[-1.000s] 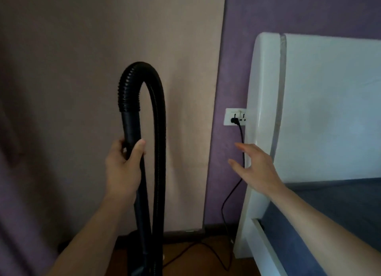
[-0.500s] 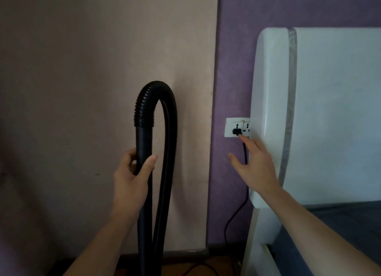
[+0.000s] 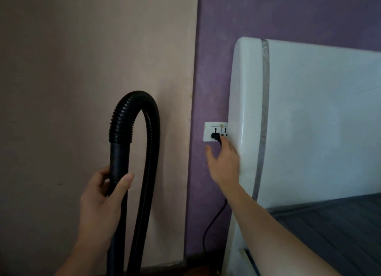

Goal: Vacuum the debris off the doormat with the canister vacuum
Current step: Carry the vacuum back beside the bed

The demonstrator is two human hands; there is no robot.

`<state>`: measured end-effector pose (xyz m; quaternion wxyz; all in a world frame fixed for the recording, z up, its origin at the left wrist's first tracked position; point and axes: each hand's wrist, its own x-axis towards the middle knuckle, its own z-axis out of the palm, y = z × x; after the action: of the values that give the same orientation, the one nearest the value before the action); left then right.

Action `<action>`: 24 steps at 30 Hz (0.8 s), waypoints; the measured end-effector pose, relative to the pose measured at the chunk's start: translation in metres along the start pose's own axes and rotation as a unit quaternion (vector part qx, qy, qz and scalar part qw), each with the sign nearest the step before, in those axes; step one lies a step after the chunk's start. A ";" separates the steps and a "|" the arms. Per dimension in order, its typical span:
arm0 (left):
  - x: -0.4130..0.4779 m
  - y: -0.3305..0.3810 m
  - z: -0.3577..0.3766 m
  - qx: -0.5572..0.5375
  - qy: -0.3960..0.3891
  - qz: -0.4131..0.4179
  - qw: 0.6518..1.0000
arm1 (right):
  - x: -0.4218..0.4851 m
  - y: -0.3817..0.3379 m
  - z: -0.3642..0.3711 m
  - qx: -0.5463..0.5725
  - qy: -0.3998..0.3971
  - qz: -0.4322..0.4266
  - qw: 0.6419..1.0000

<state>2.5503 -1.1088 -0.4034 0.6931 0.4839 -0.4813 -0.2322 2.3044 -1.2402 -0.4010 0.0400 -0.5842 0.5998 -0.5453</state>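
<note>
Trouble sits at the wall socket (image 3: 214, 131): my right hand (image 3: 223, 164), grip wide with straight fingers at the plug (image 3: 215, 136), could knock it loose or touch a pin. My left hand (image 3: 101, 199) grip holds the vacuum hose (image 3: 121, 127), near left; doormat and canister are out of view

Head-worn view faces the wall (image 3: 99, 53) (close, forward).

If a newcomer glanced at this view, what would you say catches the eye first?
The black ribbed vacuum hose arches tall at left centre, its tube gripped by the left hand. To its right, the right hand reaches toward the black plug in the white wall socket, beside the white headboard.
</note>
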 end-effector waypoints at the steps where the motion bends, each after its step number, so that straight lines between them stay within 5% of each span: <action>1: 0.000 -0.002 -0.001 -0.003 0.003 -0.003 1.000 | 0.003 -0.001 0.003 0.004 0.002 0.011 1.000; 10: 0.010 -0.028 -0.019 -0.018 0.039 -0.027 0.999 | 0.030 -0.011 0.035 0.098 0.120 0.134 0.979; 24: -0.001 -0.028 -0.052 -0.037 0.094 -0.027 0.995 | 0.029 -0.007 0.043 0.117 0.181 0.106 0.971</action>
<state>2.5999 -1.0967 -0.4326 0.7458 0.4906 -0.3922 -0.2218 2.3290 -1.2860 -0.3967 0.0562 -0.4000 0.5879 -0.7009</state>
